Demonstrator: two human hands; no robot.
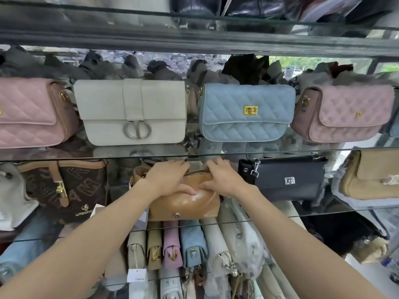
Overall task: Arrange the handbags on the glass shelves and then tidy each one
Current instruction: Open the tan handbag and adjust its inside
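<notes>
Both arms reach forward together: the left hand (167,176) and the right hand (222,178) each clasp the top of the glossy tan leather handbag (185,203), fingers curled over its zipped upper edge and thumbs pressed on its front. The bag stands on the middle glass shelf (323,212), its base near the front edge. A brown monogram bag (64,188) sits at its 9 o'clock and a black flap bag (289,180) close at its 3 o'clock; the upper glass shelf's front edge (280,152) runs just above the knuckles.
</notes>
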